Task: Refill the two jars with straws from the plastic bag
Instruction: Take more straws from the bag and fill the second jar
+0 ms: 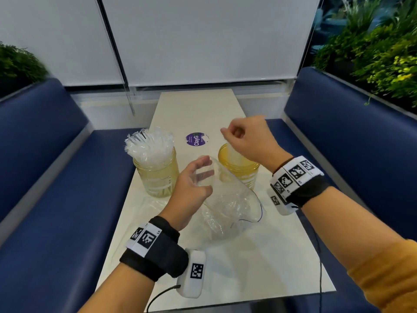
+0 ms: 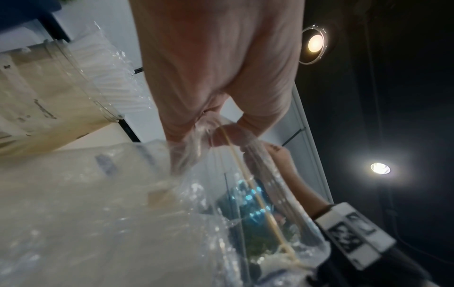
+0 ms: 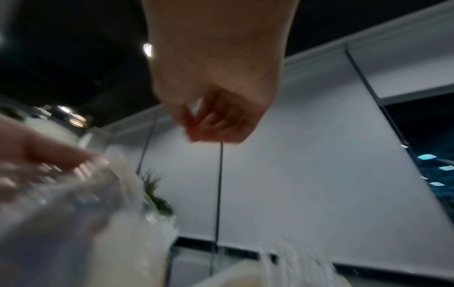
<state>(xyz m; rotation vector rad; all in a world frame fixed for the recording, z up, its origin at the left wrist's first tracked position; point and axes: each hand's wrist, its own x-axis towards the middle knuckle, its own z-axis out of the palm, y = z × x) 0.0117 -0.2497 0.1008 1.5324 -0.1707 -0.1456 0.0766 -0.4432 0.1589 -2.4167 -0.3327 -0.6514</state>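
My right hand (image 1: 250, 141) fingers (image 3: 216, 124) are pinching wrapped straws over the right jar (image 1: 239, 168), which is looking nearly empty. My left hand (image 1: 191, 188) is gripping the plastic bag (image 1: 228, 204) by its mouth, near centre on the bench (image 1: 198, 109). The left jar (image 1: 155, 175) is standing full. I judge the task about half done. Beyond, a purple sticker (image 1: 195, 139) is reading "ClayG"; the rest is unreadable.

Left hand (image 1: 191, 188) raised over the table, palm turned right, fingers (image 1: 203, 163) and thumb curled round clear film. Right hand (image 1: 250, 141) higher and farther forward, wrist bent, fingertips (image 3: 209, 124) bunched downward in a pinch. Both wrists wear black bands with printed markers.
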